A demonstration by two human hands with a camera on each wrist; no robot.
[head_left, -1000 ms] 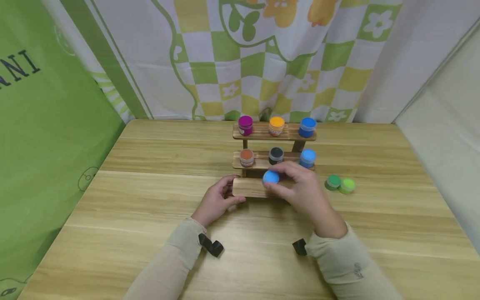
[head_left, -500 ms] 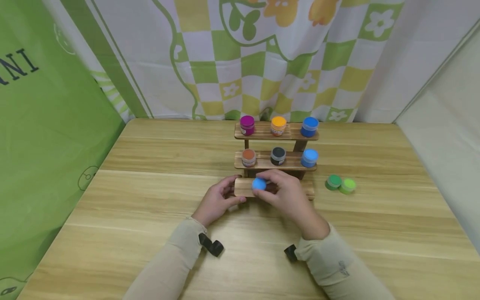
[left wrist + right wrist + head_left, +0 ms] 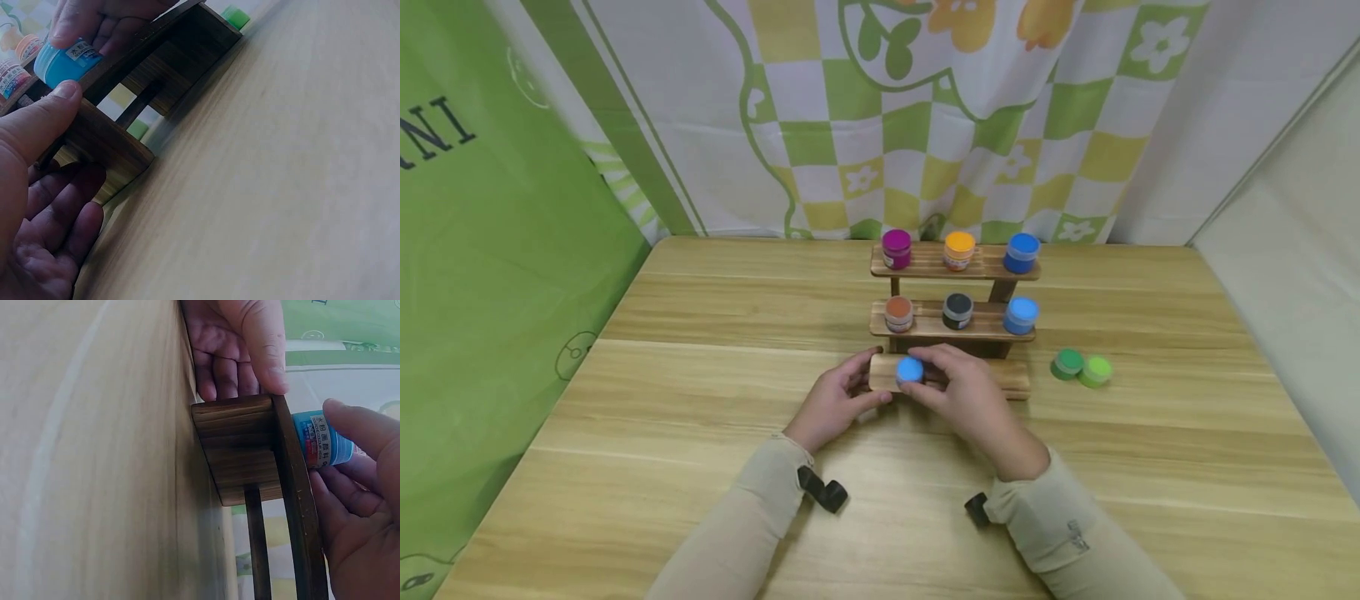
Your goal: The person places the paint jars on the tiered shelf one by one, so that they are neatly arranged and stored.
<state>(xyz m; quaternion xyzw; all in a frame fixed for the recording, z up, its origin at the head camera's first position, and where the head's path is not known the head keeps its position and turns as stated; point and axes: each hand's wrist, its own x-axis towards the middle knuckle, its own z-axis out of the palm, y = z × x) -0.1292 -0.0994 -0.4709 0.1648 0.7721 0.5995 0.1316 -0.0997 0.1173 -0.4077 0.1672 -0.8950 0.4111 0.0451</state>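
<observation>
A light blue paint jar (image 3: 909, 370) stands at the left part of the lowest step of a three-tier wooden display rack (image 3: 1011, 379). My right hand (image 3: 976, 404) pinches this jar between thumb and fingers. In the right wrist view the labelled jar (image 3: 320, 439) has its base right at the step's surface. My left hand (image 3: 829, 402) grips the left end of the same step, thumb at the front edge, fingers round the end. In the left wrist view the thumb (image 3: 53, 109) lies close beside the jar.
The middle tier bears a brown jar (image 3: 898, 313), a black jar (image 3: 957, 310) and a blue jar (image 3: 1021, 315). On top are a purple jar (image 3: 897, 249), an orange jar (image 3: 959, 250) and a darker blue jar (image 3: 1022, 252). Right of the rack, two green jars (image 3: 1067, 364) sit on the table.
My right hand has carried the light blue jar leftward along the lowest step and down onto its left part. The left hand has kept its grip on the step's end.
</observation>
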